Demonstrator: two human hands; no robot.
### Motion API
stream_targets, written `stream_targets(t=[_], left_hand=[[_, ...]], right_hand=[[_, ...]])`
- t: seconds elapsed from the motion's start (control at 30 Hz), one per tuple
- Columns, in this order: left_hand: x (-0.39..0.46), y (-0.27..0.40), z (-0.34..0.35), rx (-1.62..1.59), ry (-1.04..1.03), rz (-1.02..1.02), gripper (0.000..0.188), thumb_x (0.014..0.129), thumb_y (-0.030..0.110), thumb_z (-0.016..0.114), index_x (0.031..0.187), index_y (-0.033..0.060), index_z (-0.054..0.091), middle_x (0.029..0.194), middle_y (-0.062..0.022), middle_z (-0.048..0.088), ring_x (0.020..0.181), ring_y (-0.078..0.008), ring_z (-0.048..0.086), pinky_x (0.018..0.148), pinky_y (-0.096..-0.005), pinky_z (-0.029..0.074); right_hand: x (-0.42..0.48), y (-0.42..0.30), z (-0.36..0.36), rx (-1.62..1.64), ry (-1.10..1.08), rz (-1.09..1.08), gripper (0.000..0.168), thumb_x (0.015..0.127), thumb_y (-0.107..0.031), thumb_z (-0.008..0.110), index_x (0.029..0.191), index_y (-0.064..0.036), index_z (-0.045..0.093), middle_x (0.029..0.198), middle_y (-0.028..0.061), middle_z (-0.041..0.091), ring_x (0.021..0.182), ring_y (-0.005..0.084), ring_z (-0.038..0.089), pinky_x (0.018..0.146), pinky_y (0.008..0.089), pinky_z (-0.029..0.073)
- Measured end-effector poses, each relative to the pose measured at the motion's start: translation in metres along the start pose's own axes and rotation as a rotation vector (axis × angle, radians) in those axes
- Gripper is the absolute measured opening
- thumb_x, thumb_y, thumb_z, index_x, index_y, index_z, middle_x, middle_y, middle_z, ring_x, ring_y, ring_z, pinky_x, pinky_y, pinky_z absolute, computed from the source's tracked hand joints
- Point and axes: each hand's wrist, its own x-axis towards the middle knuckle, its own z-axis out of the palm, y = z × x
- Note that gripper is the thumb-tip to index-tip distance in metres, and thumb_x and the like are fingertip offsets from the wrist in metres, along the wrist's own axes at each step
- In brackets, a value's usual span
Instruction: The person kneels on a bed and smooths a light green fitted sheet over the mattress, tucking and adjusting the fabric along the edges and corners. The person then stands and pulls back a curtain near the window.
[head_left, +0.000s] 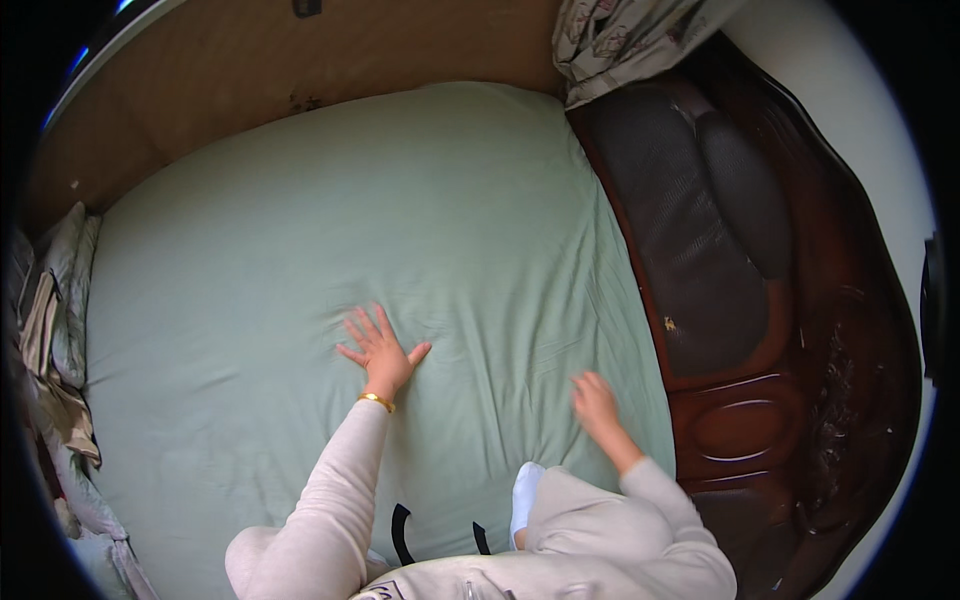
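Observation:
A pale green bedsheet (285, 225) covers the mattress, smooth over its far and left parts, with long creases running through the right side. My left hand (381, 356) lies on the sheet near the middle with its fingers spread, and a gold-coloured bracelet (376, 402) circles that wrist. To the right, my right hand (594, 401) is low over the creased part of the sheet, its fingers curled and slightly blurred; whether cloth is between them is hidden.
A dark wood headboard with black padded panels (682, 225) borders the bed on the right. Folded bedding (71, 300) lines the left edge. A brown wall or panel (225, 67) stands beyond the bed, and a patterned curtain (615, 45) hangs at the far right corner.

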Motion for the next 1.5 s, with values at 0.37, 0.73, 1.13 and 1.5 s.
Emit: stream_targets(t=[0.37,0.73,1.13,1.5], left_hand=[[-0.143,0.051,0.077,0.2,-0.28,0.616,0.106,0.065,0.075,0.062,0.15,0.0239,0.025,0.156,-0.0229,0.0,0.136,-0.0587,-0.008,0.088,-0.0834,-0.004],[-0.149,0.074,0.075,0.358,-0.506,0.556,0.103,0.066,0.068,0.068,0.15,0.0354,0.018,0.157,-0.0202,-0.002,0.134,-0.0612,-0.009,0.088,-0.0849,0.002],[-0.147,0.066,0.082,0.299,-0.487,0.559,0.11,0.063,0.06,0.075,0.151,0.0366,0.014,0.158,-0.016,-0.004,0.136,-0.0589,-0.009,0.087,-0.0851,0.006],[-0.163,0.061,0.096,0.214,-0.375,0.473,0.112,0.06,0.054,0.078,0.15,0.0415,0.011,0.159,-0.0068,0.002,0.143,-0.0452,-0.001,0.097,-0.0791,0.007]], right_hand=[[0.167,-0.146,0.119,-0.051,-0.16,-0.745,0.061,0.087,-0.043,0.055,0.142,-0.022,0.04,0.15,0.003,0.036,0.139,0.0255,0.03,0.111,0.0578,0.017],[0.25,0.154,0.041,-0.338,0.283,0.169,0.053,0.097,-0.031,0.04,0.145,-0.01,0.035,0.153,0.0039,0.03,0.141,0.0203,0.027,0.117,0.0386,0.016],[0.271,-0.147,0.127,0.215,0.198,-0.513,0.063,0.084,-0.027,0.065,0.139,-0.011,0.04,0.139,0.0076,0.049,0.137,0.0292,0.031,0.112,0.0585,0.013],[0.358,-0.151,0.13,0.067,-0.024,-0.32,0.054,0.092,-0.036,0.049,0.138,-0.008,0.044,0.144,0.0126,0.042,0.135,0.0287,0.035,0.114,0.041,0.023]])
